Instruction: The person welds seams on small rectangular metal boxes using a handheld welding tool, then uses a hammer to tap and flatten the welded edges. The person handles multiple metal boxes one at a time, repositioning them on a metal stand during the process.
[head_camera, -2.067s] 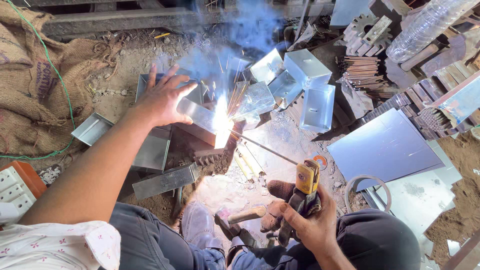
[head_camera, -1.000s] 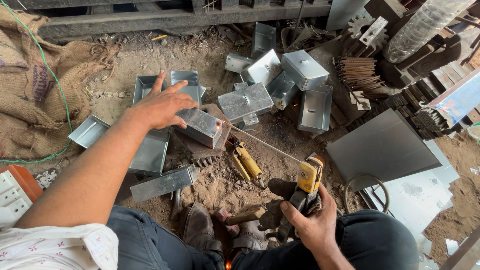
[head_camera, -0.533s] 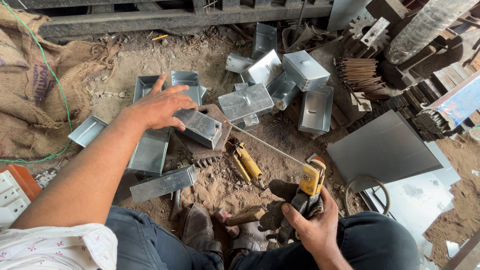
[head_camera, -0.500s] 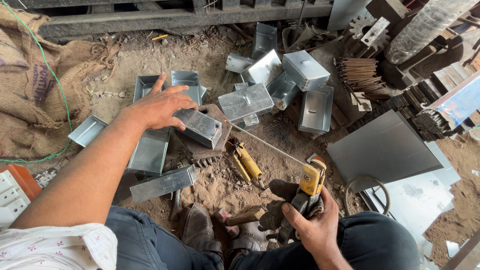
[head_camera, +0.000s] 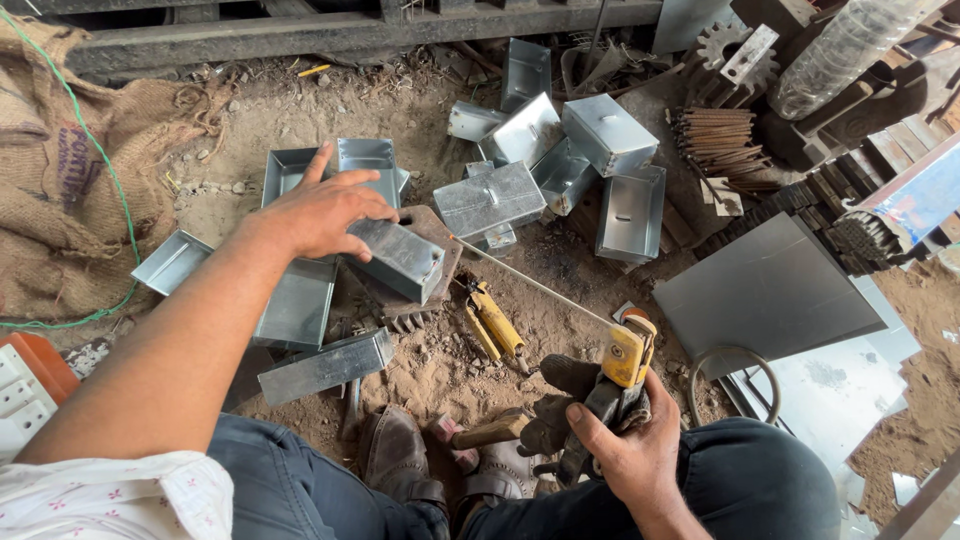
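head view: left hand (head_camera: 320, 210), fingers spread, rests flat on a grey metal box (head_camera: 400, 258) at centre frame. lower right, the right hand (head_camera: 625, 455) is clamped around a yellow electrode holder (head_camera: 625, 355), its rod (head_camera: 530, 283) pointing toward the box.

Under my knees the sandy dirt floor (head_camera: 250, 120) carries scattered grey metal boxes (head_camera: 608, 132), flat sheet (head_camera: 770, 290), burlap sacking (head_camera: 60, 190).

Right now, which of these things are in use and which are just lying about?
In use:
left hand resting on the metal box
right hand gripping the yellow electrode holder, with its welding rod

Lying about:
pile of metal boxes
grey metal sheet
bundle of rods
burlap sack
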